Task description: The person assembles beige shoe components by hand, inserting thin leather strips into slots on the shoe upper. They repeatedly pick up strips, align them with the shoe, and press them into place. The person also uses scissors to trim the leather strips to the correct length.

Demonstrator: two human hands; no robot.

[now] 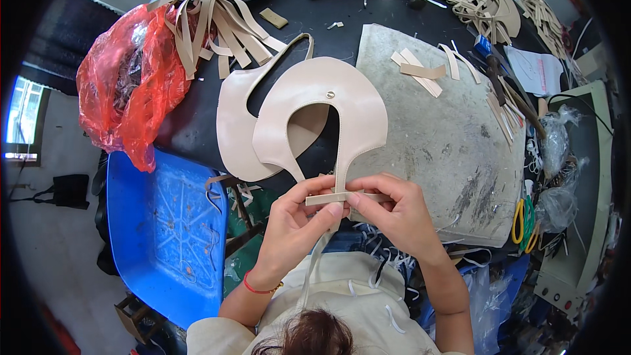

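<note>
Fingertips first: the left hand (296, 213) and the right hand (394, 213) meet just off the near edge of the workbench (368, 10), thumbs and forefingers clamped together on a short beige strip (345, 198). That strip lies crosswise, its long axis running left to right, pinched at both ends. It crosses the narrow stem of the beige leather upper (322, 108), which the same fingers trap against it.

By the look of it, the step in hand is wrapping or folding the strip around the stem's end; the next move likely calls for a firm, even pinch and keeping the strip square to the stem.

The upper's long axis runs away from the person: stem nearest, rounded head with a small metal stud (330, 94) pointing toward the far edge. It lies over a second similar piece, partly on the dark top, partly by the grey cutting slab (447, 138).

Further out: loose beige straps (210, 20) toward the far left corner, a red plastic bag (128, 85) at the left edge, a blue plastic stool (164, 230) below it.
</note>
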